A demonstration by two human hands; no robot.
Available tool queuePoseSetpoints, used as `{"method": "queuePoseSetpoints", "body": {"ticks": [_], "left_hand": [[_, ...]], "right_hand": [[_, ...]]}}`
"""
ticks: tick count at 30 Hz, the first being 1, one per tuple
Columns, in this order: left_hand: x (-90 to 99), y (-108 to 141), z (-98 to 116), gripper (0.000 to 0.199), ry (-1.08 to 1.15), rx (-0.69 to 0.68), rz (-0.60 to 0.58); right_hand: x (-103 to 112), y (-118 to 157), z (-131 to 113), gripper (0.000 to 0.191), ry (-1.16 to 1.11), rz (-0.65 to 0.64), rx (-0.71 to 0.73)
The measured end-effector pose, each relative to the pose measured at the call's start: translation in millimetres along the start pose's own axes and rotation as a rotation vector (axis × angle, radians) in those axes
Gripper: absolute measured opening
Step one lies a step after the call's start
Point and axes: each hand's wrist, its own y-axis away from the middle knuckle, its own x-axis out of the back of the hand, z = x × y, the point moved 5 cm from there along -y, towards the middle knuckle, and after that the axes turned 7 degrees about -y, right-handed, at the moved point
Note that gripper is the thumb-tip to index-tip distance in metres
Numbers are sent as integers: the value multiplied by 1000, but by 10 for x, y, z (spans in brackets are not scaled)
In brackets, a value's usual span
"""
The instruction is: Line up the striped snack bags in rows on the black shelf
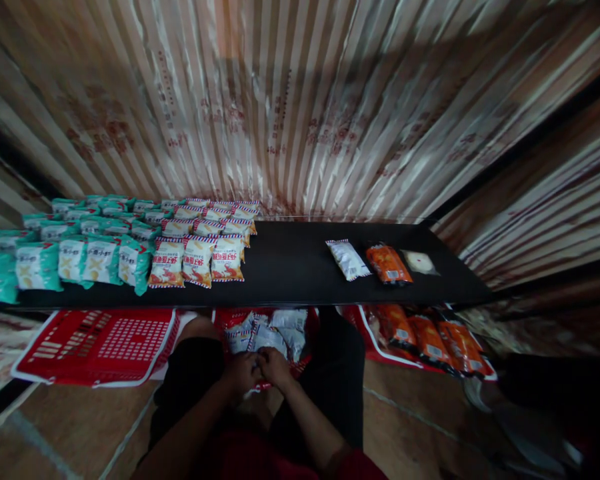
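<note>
Head view: both bare hands are hovering close together, low between the knees, at the near side of a red plastic basket (233, 317) just below the bench's front edge. Left hand (243, 373) and right hand (275, 365) are almost meeting, fingers bending inward; whether they are gripping anything, cannot tell. Silvery-white pillow-shaped snack bags (269, 339) are lying heaped in this basket, just beyond the hands.

Black flat-topped bench (285, 263) is running across. Teal-and-white plastic snack bags (103, 259) are standing in rows on its left part; white-and-orange plastic bags with striped edges (197, 260) are standing in rows just beside them. Right part: one silvery-white bag with striped ends (349, 259) is lying apart, then a glossy orange packet (389, 264), then a flat pale packet in clear wrap (420, 262).

Below, a red white-rimmed basket (130, 347) is sitting left; another red basket (373, 339) is holding orange packets (430, 341) right. Striped, flower-printed curtain (290, 100) is hanging behind.
</note>
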Motion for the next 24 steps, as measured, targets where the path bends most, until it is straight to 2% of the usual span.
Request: {"method": "queuePoseSetpoints", "body": {"ticks": [2,8,12,19,24], "left_hand": [[-28,-21,-16,33,4,-4,-50],[-164,-50,-148,28,-14,178,-94],[-194,-79,-182,26,20,242,-128],[-73,-104,-219,26,43,323,-41],[10,-110,-215,20,86,323,30]], "right_hand": [[-42,39,7,25,42,-22,12],[-9,92,72,30,145,-12,-48],[20,84,76,30,136,-29,-61],[42,10,164,38,-6,19,-94],[59,-21,271,41,-147,68,-113]]}}
